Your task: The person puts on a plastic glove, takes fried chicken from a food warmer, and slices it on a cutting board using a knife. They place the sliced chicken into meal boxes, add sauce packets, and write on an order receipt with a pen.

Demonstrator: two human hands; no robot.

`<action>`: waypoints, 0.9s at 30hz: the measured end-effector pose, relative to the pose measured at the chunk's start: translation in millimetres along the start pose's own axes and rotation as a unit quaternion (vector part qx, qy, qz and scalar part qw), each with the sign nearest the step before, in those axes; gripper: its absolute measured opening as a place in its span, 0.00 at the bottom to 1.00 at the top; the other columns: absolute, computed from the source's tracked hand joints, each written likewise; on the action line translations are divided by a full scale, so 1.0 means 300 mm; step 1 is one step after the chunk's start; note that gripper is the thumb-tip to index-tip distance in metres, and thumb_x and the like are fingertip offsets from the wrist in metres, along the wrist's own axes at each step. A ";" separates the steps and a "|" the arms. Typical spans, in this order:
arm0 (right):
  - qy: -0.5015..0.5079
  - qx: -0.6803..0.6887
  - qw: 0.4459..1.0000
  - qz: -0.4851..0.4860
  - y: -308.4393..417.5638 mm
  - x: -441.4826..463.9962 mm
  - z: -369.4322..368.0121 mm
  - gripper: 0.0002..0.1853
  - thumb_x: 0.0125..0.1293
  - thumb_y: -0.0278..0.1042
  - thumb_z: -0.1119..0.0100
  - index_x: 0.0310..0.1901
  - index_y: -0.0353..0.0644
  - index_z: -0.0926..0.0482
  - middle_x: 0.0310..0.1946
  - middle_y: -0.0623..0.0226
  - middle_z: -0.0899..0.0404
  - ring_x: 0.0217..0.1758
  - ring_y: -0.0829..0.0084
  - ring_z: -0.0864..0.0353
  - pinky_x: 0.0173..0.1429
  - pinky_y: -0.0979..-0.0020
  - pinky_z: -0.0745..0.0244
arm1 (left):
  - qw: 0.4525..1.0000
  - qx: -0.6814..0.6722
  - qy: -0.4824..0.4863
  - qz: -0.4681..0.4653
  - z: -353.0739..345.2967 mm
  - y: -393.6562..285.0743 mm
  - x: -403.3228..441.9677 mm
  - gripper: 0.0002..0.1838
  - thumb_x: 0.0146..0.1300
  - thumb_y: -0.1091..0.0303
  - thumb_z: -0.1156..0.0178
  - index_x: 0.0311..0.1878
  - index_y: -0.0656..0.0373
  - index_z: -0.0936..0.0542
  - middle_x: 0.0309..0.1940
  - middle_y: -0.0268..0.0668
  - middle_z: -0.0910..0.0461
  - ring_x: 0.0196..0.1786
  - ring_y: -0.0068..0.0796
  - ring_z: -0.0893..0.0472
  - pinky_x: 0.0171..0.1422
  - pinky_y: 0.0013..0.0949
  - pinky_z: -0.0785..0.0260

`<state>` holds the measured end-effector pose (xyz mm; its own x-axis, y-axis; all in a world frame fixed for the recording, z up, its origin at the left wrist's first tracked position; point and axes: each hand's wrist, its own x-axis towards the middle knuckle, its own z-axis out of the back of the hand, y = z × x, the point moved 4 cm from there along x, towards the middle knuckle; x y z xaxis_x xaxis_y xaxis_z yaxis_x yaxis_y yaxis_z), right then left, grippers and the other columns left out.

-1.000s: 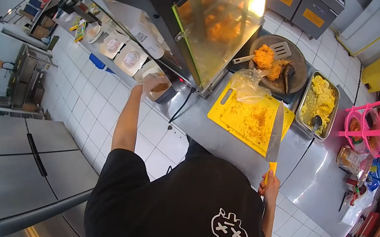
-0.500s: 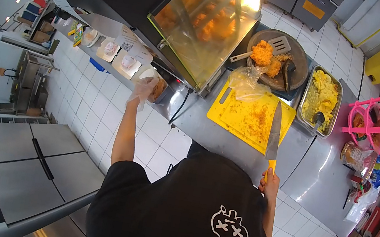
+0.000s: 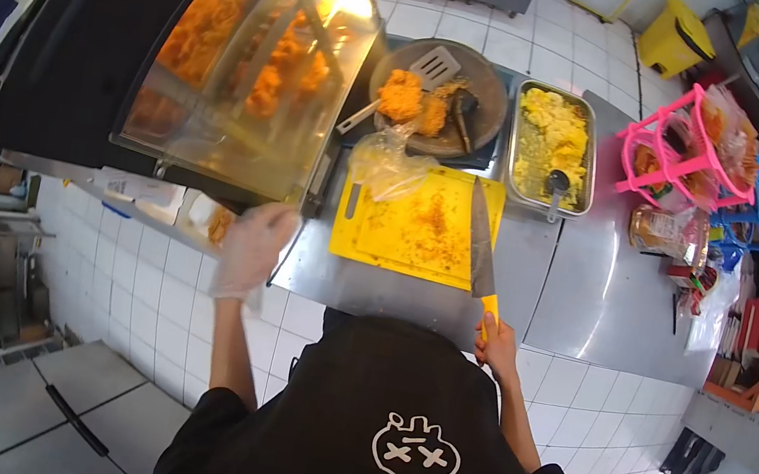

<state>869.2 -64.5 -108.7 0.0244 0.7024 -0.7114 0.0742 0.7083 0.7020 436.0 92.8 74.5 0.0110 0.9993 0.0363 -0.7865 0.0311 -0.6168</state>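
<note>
My right hand (image 3: 495,347) is closed round the yellow handle of a large kitchen knife (image 3: 480,240). The blade points away from me, over the right edge of a yellow cutting board (image 3: 363,242) strewn with orange-brown crumbs. My left hand (image 3: 258,246), in a clear plastic glove, is in front of the glass display case (image 3: 248,62). Motion blurs its fingers, so I cannot make out their grip. Just left of that hand is a white container (image 3: 201,211) with brown food, partly hidden. A crumpled clear plastic bag (image 3: 390,166) lies across the board's far left corner.
Behind the board, a round dark slab (image 3: 486,104) bears orange fried pieces (image 3: 400,97) and a slotted spatula (image 3: 435,64). Right of it stands a metal tray (image 3: 511,184) of yellow food with a spoon (image 3: 558,182). Pink baskets (image 3: 675,172) hold packets on the steel counter (image 3: 593,295).
My left hand has come up and nearer the display case from the containers at the left. My view has turned left-right, shifting the counter leftward. The knife stays in my right hand.
</note>
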 end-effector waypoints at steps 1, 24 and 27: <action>0.001 0.003 1.000 -0.001 0.005 0.003 -0.004 0.25 0.80 0.60 0.53 0.38 0.42 0.28 0.16 0.75 0.37 0.11 0.83 0.40 0.13 0.75 0.43 | 0.999 -0.030 0.018 -0.030 -0.060 -0.084 0.053 0.17 0.71 0.57 0.39 0.52 0.62 0.16 0.43 0.50 0.13 0.46 0.52 0.15 0.51 0.44 0.22; -0.123 -0.221 0.949 0.188 0.066 -0.056 0.083 0.21 0.80 0.49 0.49 0.44 0.34 0.21 0.19 0.57 0.24 0.22 0.60 0.22 0.30 0.57 0.30 | 0.988 0.071 -0.079 -0.115 -0.448 -0.500 0.616 0.48 0.56 0.57 0.31 0.76 0.71 0.39 0.54 0.54 0.19 0.57 0.48 0.17 0.58 0.45 0.23; -0.120 -0.252 0.939 0.201 0.130 -0.069 0.098 0.20 0.79 0.48 0.48 0.45 0.34 0.21 0.20 0.49 0.24 0.24 0.46 0.22 0.32 0.54 0.29 | 0.986 -0.114 0.004 -0.126 -0.611 -0.406 0.383 0.45 0.57 0.63 0.32 0.75 0.70 0.39 0.54 0.56 0.19 0.55 0.52 0.18 0.61 0.46 0.25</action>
<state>901.0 -53.6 -67.6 0.1772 0.9272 -0.3300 -0.4697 0.3743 0.7995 646.2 207.8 9.7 0.1935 0.9595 0.2049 -0.5997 0.2810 -0.7493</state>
